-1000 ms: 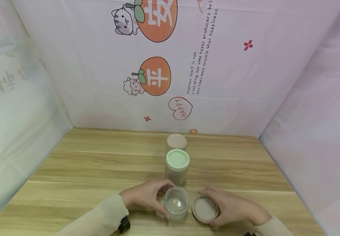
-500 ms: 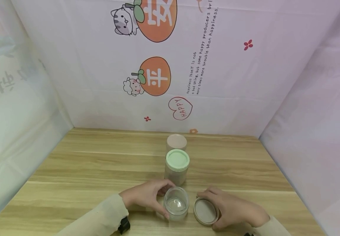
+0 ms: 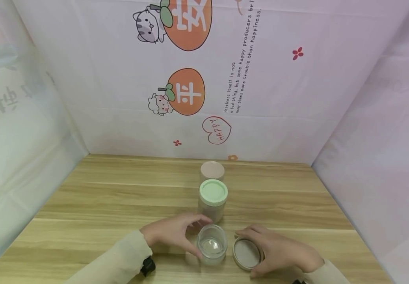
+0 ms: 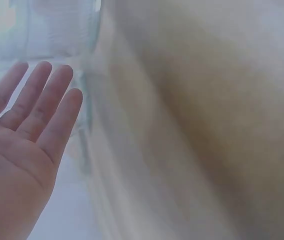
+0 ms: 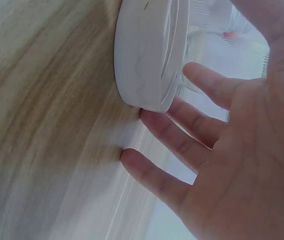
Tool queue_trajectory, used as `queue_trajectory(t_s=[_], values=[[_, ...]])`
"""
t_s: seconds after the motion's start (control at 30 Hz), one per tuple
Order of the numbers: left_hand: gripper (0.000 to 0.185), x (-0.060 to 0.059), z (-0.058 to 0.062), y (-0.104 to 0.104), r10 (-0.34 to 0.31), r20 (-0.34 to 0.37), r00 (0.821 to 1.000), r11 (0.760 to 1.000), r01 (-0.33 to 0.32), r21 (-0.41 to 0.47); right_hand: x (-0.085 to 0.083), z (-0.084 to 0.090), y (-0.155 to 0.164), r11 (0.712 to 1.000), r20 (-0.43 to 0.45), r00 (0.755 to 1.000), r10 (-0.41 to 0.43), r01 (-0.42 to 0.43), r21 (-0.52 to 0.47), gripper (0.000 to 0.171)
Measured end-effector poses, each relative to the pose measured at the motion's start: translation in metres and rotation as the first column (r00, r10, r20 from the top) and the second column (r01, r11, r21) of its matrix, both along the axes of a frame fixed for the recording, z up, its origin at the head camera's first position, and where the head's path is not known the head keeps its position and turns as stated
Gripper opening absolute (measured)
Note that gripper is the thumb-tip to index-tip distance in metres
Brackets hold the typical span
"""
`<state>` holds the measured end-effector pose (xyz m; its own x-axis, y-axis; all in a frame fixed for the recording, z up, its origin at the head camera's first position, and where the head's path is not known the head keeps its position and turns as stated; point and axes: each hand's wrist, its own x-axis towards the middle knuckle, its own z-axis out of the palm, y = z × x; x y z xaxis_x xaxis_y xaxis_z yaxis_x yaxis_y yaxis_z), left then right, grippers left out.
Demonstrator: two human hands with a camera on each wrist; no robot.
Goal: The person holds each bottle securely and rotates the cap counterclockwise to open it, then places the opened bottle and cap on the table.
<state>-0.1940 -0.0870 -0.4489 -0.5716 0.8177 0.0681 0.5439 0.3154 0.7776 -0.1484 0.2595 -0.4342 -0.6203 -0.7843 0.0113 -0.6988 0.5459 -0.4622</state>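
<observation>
Left hand point(image 3: 170, 232) lies palm-in beside the open clear jar point(image 3: 211, 245) at the table's point(image 3: 94, 201) near edge; fingers straight and relaxed, at most brushing the glass, gripping nothing. Right hand point(image 3: 279, 250) cups the upturned lid point(image 3: 247, 253) just right of the jar, fingers loosely spread against its rim, not clamped. Green-lidded jar point(image 3: 213, 199) stands just behind.
</observation>
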Motion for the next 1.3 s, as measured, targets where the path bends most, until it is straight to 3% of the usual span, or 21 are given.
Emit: queue_trajectory(t_s=[0.2,0.33,0.43,0.57,0.67,0.8,1.0,1.3], values=[[0.064,-0.007,0.017,-0.006,0.02,0.039,0.999,0.999,-0.022,0.042,0.002,0.003,-0.001,0.999,0.012,1.0,-0.028,0.027,0.028,0.089],[0.049,-0.013,0.026,-0.009,0.071,-0.042,0.997,0.991,-0.065,0.117,0.002,0.004,-0.002,0.999,0.028,0.999,-0.034,0.033,0.04,0.09],[0.037,-0.017,0.032,-0.011,0.132,-0.118,0.984,0.974,-0.107,0.199,0.002,0.006,-0.003,0.998,0.034,0.999,-0.041,0.039,0.055,0.089],[0.028,-0.02,0.037,-0.013,0.186,-0.153,0.971,0.947,-0.135,0.29,0.0,0.007,-0.004,0.996,0.066,0.996,-0.055,0.05,0.075,0.088],[0.027,-0.023,0.039,-0.015,0.219,-0.16,0.962,0.938,-0.162,0.308,0.0,0.007,-0.004,0.996,0.082,0.995,-0.06,0.053,0.078,0.088],[0.033,-0.026,0.038,-0.017,0.273,-0.143,0.951,0.93,-0.223,0.292,0.0,0.008,-0.004,0.997,0.085,0.995,-0.054,0.049,0.067,0.088],[0.061,-0.035,0.029,-0.013,0.337,-0.084,0.938,0.913,-0.304,0.271,0.001,0.008,-0.004,0.998,0.076,0.996,-0.045,0.041,0.056,0.086],[0.085,-0.044,0.019,0.01,0.327,0.035,0.944,0.921,-0.326,0.211,0.001,0.01,-0.004,0.995,0.079,0.995,-0.063,0.057,0.08,0.087]])
